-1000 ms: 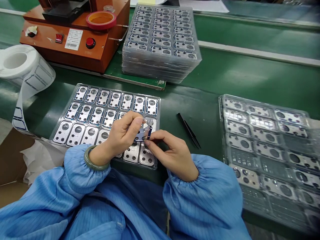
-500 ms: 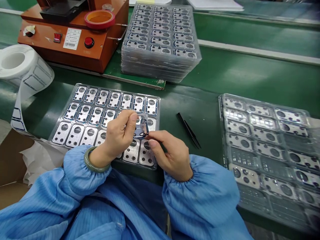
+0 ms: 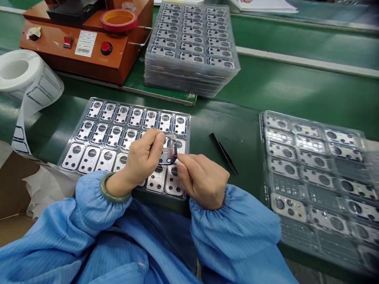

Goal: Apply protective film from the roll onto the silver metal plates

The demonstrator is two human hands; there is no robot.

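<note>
My left hand (image 3: 142,157) is closed, thumb and fingers gripping a small silver metal plate (image 3: 166,157) above the near tray. A thin dark-edged adhesive frame (image 3: 175,148) stands up at the plate's right end. Thumb and forefinger of my right hand (image 3: 205,179) pinch at its lower corner; the exact contact is hidden by the fingertips. Underneath, the clear plastic tray (image 3: 188,128) carries rows of similar plates with round holes. Those in its two far rows show blue-black edging, while several in the nearest row look bare. Black tweezers (image 3: 223,154) lie right of the tray.
On the right are stacked trays (image 3: 264,165) with some vacant pockets. A tall stack of filled trays (image 3: 192,79) stands behind. Far left, a roll of frame-shaped stickers (image 3: 32,75) sits before an orange machine (image 3: 115,65) bearing red tape (image 3: 120,27).
My right hand has turned slightly and its fingers have closed in at the plate's corner. The adhesive frame's end now stands more upright. My left hand has barely moved.
</note>
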